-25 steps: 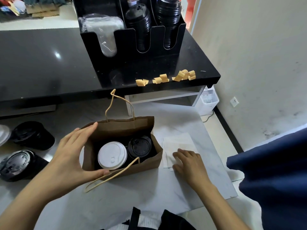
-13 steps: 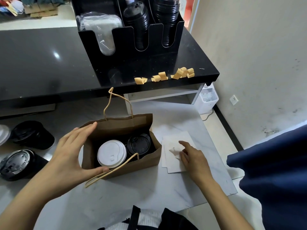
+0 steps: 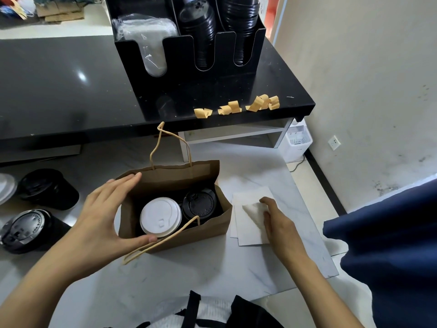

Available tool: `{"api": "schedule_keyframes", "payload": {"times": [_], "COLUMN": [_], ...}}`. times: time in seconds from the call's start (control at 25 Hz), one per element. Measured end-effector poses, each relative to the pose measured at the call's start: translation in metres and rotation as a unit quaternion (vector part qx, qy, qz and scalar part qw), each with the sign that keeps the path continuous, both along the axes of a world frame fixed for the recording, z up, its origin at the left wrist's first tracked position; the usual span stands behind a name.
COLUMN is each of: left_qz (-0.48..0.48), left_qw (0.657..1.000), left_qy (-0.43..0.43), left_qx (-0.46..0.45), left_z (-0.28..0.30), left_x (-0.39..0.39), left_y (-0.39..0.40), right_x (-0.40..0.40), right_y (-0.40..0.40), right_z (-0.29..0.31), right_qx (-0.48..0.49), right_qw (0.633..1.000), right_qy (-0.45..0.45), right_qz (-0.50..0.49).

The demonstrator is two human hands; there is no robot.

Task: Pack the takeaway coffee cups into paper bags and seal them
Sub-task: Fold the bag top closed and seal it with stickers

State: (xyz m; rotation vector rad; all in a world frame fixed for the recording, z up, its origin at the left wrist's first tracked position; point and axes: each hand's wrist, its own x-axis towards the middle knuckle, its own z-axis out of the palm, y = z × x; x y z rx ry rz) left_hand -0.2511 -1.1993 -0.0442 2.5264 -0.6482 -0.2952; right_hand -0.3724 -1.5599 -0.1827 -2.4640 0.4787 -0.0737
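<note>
A brown paper bag (image 3: 208, 227) stands open on the white marble table (image 3: 189, 275). Inside it sit a cup with a white lid (image 3: 160, 217) and a cup with a black lid (image 3: 199, 204). My left hand (image 3: 101, 218) spans the bag's left end, fingers on the back rim and thumb on the front rim. My right hand (image 3: 279, 221) rests on a small stack of white napkins (image 3: 248, 223) to the right of the bag and pinches up the top napkin's corner.
Two black cups (image 3: 45, 188) (image 3: 26, 229) lie at the left. A black counter (image 3: 71, 86) behind holds a lid organiser (image 3: 189, 58) and curled brown tape strips (image 3: 236, 107). A blue cloth (image 3: 387, 245) hangs at the right. The table edge runs close by at right.
My right hand slid onto the napkins and has lifted the top one's corner. My left hand keeps hold of the bag's left end.
</note>
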Motion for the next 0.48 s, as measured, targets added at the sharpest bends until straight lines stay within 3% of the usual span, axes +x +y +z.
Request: {"api": "schedule_keyframes", "payload": {"times": [0.28, 0.48], "left_qz": [-0.006, -0.010], "left_qw": [1.000, 1.000], "left_qy": [-0.001, 0.006], "left_qx": [0.003, 0.005], "left_z": [-0.002, 0.001], "left_x": [0.003, 0.002], "left_y": [0.002, 0.002], "right_x": [0.004, 0.015], "right_y": [0.004, 0.007], "right_z": [-0.009, 0.020], "right_qx": [-0.137, 0.003], "right_qw": [0.989, 0.989], "right_qy": [-0.051, -0.134], "right_qz": [0.030, -0.062]}}
